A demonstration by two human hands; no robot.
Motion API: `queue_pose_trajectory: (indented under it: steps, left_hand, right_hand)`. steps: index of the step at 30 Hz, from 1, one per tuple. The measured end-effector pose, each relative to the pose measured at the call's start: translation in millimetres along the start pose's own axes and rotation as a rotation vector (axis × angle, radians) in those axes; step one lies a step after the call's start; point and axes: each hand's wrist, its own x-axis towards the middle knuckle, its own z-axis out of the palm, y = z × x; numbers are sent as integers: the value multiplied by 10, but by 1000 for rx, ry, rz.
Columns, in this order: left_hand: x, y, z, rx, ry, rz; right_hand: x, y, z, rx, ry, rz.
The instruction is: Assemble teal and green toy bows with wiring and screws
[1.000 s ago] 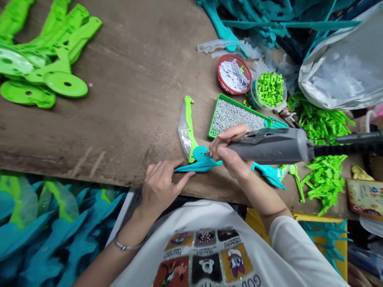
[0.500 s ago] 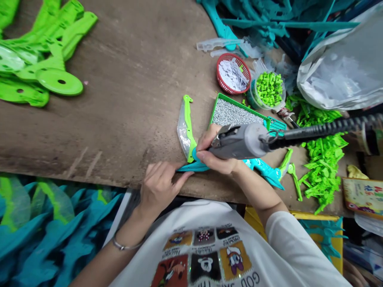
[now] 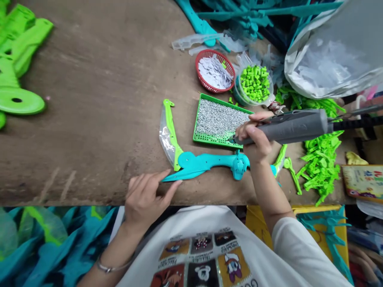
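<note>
My right hand [image 3: 254,135] is wrapped round a grey electric screwdriver [image 3: 295,126]. The driver's tip is over the near right part of a green tray [image 3: 206,140] of small silver screws [image 3: 220,117]. A long teal plastic toy part [image 3: 206,161] lies along the table's near edge. Its pointed left end is between the thumb and fingers of my left hand [image 3: 148,195]. A green arm with a clear blade [image 3: 167,137] joins the teal part near that end and points away from me. Beyond my right wrist, the part's right end is partly hidden.
Behind the tray stand a red basket [image 3: 201,79] of white slips and a tub of green pegs [image 3: 255,83]. Green pieces [image 3: 321,159] are heaped at right, below a white sack [image 3: 299,75]. Larger green parts [image 3: 22,99] lie at left. Teal parts [image 3: 60,247] fill the space below the table.
My right hand has moved the screwdriver off the teal part, away and to the right, to the screw tray. My left hand stays at the part's pointed end. The camera view has shifted.
</note>
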Motion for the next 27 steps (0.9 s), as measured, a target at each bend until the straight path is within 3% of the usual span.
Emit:
queue_pose_trajectory:
  steps: [11, 20, 27]
  left_hand:
    - [-15, -77, -62, -96, -73, -11]
    - [41, -73, -188, -252, -131, -40]
    - [65, -140, -206, -203, -88, 109]
  right_hand:
    - [45, 20, -241, -282, -4, 125]
    - [-105, -107, -261, -197, -116, 58]
    - [-152, -61, -214, -219, -146, 115]
